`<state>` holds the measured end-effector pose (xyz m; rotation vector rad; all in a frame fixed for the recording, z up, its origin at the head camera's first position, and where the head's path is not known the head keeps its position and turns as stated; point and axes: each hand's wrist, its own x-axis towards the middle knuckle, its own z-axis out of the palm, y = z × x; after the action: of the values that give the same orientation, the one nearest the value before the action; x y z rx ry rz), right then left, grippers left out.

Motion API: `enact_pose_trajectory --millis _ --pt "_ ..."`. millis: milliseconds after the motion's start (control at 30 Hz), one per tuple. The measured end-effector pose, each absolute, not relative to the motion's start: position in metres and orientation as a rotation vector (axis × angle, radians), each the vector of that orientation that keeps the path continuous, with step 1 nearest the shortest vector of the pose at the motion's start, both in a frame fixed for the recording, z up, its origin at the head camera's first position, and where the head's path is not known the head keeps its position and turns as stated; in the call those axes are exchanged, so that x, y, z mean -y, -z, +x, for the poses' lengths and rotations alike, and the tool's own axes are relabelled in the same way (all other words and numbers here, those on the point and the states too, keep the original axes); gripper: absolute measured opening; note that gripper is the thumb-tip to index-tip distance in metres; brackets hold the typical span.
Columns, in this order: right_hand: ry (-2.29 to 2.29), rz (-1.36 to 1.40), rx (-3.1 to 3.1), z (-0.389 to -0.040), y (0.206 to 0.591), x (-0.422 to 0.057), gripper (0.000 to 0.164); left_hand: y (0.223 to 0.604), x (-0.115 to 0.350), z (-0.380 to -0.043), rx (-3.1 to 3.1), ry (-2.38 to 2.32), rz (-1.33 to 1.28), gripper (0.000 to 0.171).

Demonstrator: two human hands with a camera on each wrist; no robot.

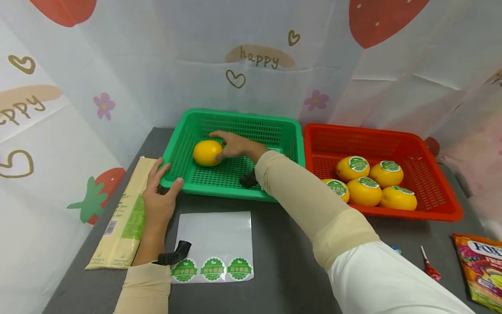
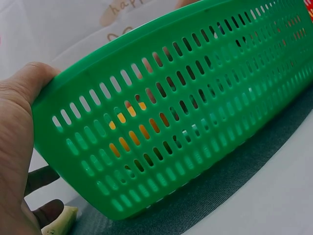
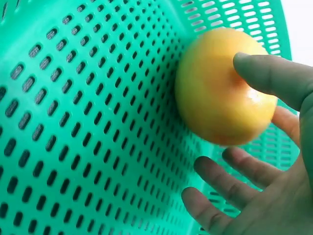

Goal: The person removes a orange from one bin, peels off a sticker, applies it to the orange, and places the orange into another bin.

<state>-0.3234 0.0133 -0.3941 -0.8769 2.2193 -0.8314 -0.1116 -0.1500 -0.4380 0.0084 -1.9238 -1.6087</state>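
A smooth yellow orange [image 1: 207, 153] with no sticker showing is in the left part of the green basket [image 1: 231, 195]. My right hand [image 1: 236, 145] reaches into that basket and holds the fruit between thumb and index finger. In the right wrist view the thumb tip lies on the orange [image 3: 217, 93], the index finger is partly hidden behind it, and the other fingers [image 3: 225, 181] spread away from it. My left hand [image 1: 160, 198] grips the basket's front left corner. The left wrist view shows its thumb [image 2: 36, 78] at the rim and fingertips around the corner.
A red basket [image 1: 443, 192] to the right holds several oranges [image 1: 364, 191] with green stickers. In front lies a white sheet [image 1: 213, 233] with three green stickers [image 1: 212, 269]. A pale yellow packet [image 1: 127, 213] lies left; a lollipop [image 1: 431, 268] and candy bag [image 1: 480, 270] lie right.
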Motion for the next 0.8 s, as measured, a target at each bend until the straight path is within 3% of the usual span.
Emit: enact_pose_trajectory --millis 233,400,600,800 --pt "0.763 -0.897 -2.259 -0.320 0.402 -0.001 0.085 0.440 0.151 -0.113 1.896 1.625 -0.014 0.047" --pt "0.643 -0.962 -2.345 -0.316 0.393 -0.001 0.075 0.440 0.154 -0.116 1.875 1.632 -0.030 0.046" --pt "0.800 -1.081 -2.308 -0.311 0.370 -0.023 0.071 0.440 0.160 -0.120 1.855 1.643 -0.035 0.045" --pt "1.040 -1.138 -2.261 -0.284 0.346 -0.056 0.073 0.440 0.175 -0.122 1.893 1.636 0.016 0.045"
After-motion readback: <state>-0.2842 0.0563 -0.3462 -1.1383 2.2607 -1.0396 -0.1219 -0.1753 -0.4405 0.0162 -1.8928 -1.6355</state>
